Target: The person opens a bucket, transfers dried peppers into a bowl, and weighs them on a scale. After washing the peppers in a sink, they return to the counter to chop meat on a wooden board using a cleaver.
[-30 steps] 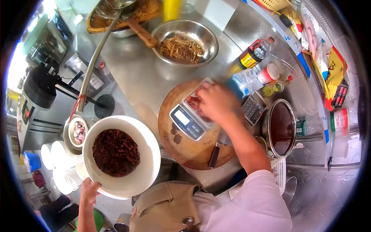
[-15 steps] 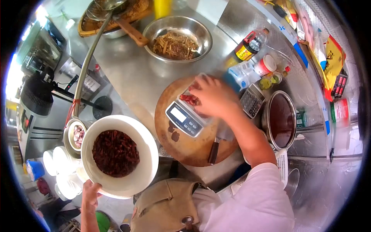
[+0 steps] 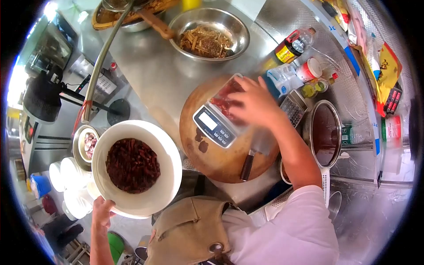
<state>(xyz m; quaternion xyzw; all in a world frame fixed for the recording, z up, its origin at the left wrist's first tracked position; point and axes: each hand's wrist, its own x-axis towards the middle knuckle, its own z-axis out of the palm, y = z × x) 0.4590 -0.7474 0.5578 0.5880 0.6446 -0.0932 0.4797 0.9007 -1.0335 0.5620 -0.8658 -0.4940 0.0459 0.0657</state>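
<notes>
My left hand grips the rim of a white bucket, held tilted at the left. Dark red dried chilies lie in its bottom. Over the board, my right hand reaches across the tray of a digital kitchen scale, fingers spread and slightly blurred. Red chili pieces show in that tray below the fingers, partly hidden by them. The scale stands on a round wooden chopping board. Beside it lies a cleaver with a dark handle.
Behind the board is a steel bowl of dried spices. To the right are a calculator, a sauce bottle and a steel pot of dark red liquid. A long-handled strainer's handle crosses the left side.
My right hand has shifted slightly, with its fingers more spread above the tray. The view has tilted a little, and my left hand still holds the bucket.
</notes>
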